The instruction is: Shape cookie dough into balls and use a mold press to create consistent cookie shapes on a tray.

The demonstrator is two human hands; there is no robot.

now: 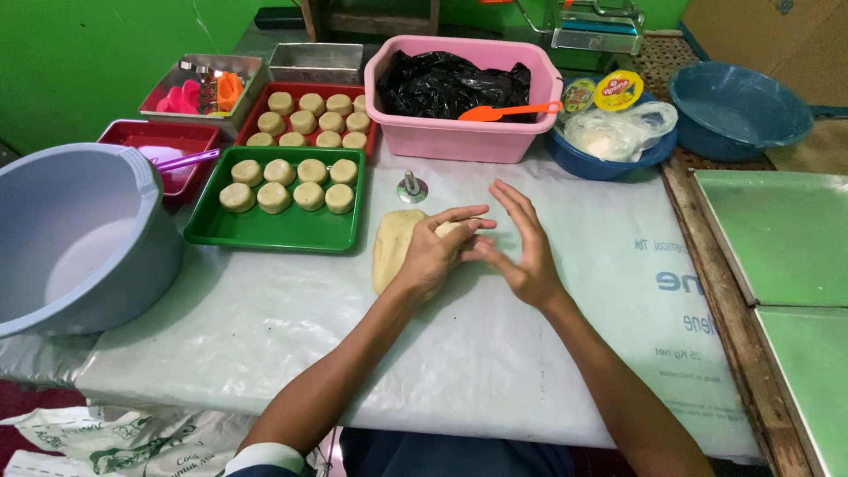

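My left hand point(435, 254) is curled around a small piece of pale dough point(449, 229), just over the edge of a flat slab of dough point(389, 247) lying on the plastic-covered table. My right hand point(521, 243) is beside it, fingers spread and palm turned toward the left hand, touching the same piece with its fingertips. A green tray point(265, 231) with several round dough pieces sits to the left of the slab. Behind it a red tray point(262, 104) holds several more rounds.
A small metal round cutter point(412, 187) stands behind the slab. A big grey basin point(79, 238) is at far left, a pink tub point(464, 132) with a black bag and orange spatula point(508, 112) at the back, blue bowls at back right, green metal trays point(777, 238) at right.
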